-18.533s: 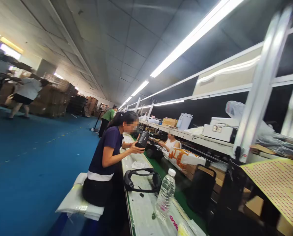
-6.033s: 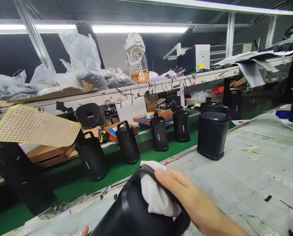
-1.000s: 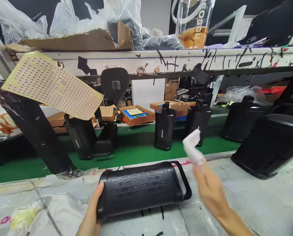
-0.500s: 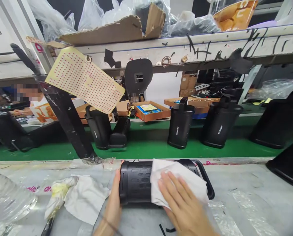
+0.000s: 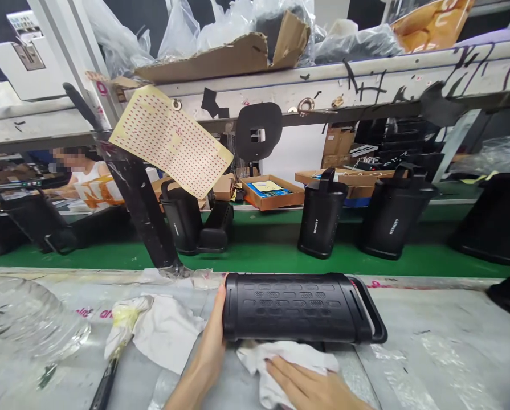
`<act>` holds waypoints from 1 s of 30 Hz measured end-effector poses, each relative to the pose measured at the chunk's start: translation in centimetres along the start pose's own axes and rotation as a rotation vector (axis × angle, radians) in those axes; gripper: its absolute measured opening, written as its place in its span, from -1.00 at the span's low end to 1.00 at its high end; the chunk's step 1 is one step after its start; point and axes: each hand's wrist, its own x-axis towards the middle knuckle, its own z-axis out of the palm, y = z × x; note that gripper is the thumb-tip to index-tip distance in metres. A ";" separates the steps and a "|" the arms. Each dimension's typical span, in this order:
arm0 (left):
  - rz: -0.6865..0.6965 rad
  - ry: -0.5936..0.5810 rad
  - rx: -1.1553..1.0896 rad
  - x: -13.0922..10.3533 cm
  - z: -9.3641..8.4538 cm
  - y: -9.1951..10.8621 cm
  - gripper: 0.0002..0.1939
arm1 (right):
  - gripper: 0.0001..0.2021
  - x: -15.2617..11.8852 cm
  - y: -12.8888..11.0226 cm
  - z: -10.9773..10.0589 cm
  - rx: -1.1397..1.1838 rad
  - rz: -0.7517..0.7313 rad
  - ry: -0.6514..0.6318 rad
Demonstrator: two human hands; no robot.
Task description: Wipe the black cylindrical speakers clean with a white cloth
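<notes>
A black portable speaker [image 5: 286, 324] with rows of slots lies on its side, its loop handle at the right end. My left hand [image 5: 211, 347] grips its left end, the thumb along the edge. My right hand [image 5: 312, 384] is just in front of the speaker, fingers over a crumpled white cloth [image 5: 295, 352]. That cloth lies low against the speaker's near side. To the left is another white rag [image 5: 167, 336], beside a black-handled tool [image 5: 104, 381] whose head is wrapped in yellow-stained cloth.
Several similar black speakers stand along the green conveyor belt [image 5: 258, 259], one [image 5: 322, 219] straight ahead. A clear plastic bottle [image 5: 28, 313] lies at left. A black post [image 5: 139, 210] with a sticker sheet [image 5: 173, 139] rises behind the bench. A person [image 5: 94, 182] sits beyond it.
My right hand and the cloth have come off the speaker's upper face, down to its near side. The speaker has rolled, showing its full slotted face. The view has shifted left.
</notes>
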 end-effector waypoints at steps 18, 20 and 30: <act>0.080 -0.007 0.034 0.1 -0.2 -0.7 -0.55 | -0.53 -1.7 6.7 -4.6 -0.109 0.690 0.162; 0.071 0.001 0.038 0.1 -0.3 -0.9 -0.53 | -0.48 -1.3 5.3 -4.5 -0.196 0.567 0.129; -0.039 0.109 0.063 -0.3 0.4 -0.3 -0.52 | -0.58 1.2 4.7 -4.1 -0.071 0.394 0.138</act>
